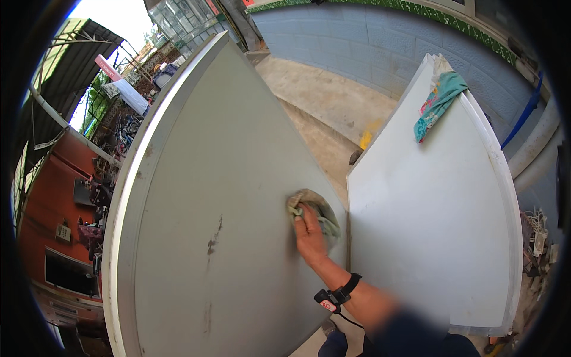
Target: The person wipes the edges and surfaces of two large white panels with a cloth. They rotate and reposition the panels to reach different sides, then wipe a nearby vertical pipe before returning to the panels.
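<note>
My right hand (pixel 311 233) grips a crumpled greenish cloth (pixel 323 214) and presses it on the right part of a large grey panel (pixel 214 156) with a metal edge frame. Dark smudges (pixel 212 245) mark the panel left of the hand. A black strap with a small device (pixel 337 296) circles my right wrist. To the right stands a white panel (pixel 428 214), and a teal flowered cloth (pixel 441 105) hangs over its upper edge. My left hand is out of view.
Behind the panels lie a concrete floor (pixel 325 80) with a step and a blue block wall (pixel 348 44). Pipes (pixel 535 143) run at the right, near a bundle of white cables (pixel 537 230). Bicycles (pixel 127 134) and an orange-red wall (pixel 40 196) are at the left.
</note>
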A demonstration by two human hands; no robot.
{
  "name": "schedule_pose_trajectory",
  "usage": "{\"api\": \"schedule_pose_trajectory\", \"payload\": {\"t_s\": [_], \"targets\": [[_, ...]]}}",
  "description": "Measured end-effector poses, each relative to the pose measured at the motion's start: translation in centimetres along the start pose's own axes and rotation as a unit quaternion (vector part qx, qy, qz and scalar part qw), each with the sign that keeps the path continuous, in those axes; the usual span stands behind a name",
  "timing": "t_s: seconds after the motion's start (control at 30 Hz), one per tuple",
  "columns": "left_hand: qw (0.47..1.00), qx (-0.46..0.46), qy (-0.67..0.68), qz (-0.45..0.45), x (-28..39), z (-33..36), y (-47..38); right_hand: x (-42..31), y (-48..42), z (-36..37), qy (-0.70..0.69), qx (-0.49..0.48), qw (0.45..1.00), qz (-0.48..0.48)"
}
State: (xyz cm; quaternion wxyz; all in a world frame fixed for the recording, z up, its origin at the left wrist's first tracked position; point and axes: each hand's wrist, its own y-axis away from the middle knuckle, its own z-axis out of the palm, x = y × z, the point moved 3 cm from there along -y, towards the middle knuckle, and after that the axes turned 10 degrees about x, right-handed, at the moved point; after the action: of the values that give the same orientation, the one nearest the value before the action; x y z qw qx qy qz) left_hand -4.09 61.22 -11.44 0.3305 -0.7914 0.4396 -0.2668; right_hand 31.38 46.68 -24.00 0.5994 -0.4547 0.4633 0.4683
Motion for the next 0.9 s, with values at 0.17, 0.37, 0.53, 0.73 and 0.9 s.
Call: {"api": "schedule_pose_trajectory", "payload": {"t_s": [0.17,0.37,0.53,0.73,0.9], "targets": [[0.993,-0.052,-0.074,0.075,-3.4,-3.4,4.8,-15.8,4.5,1.5,-0.046,-0.089,0.965,-0.241],[0.947,-0.088,-0.226,0.21,-6.6,-6.6,8.5,-6.0,7.2,-0.3,0.014,-0.055,0.988,-0.145],[0.993,-0.111,-0.024,-0.022,-4.8,-6.6,7.8,4.9,8.9,-2.8,0.098,0.002,0.98,0.171],[0.989,-0.137,-0.064,-0.01,-2.5,-5.9,5.3,-8.7,9.7,0.8,0.038,-0.009,0.999,-0.034],[0.936,-0.166,0.23,-0.207,-0.7,-5.3,3.2,-20.3,7.6,4.3,0.018,-0.057,0.968,-0.245]]}}
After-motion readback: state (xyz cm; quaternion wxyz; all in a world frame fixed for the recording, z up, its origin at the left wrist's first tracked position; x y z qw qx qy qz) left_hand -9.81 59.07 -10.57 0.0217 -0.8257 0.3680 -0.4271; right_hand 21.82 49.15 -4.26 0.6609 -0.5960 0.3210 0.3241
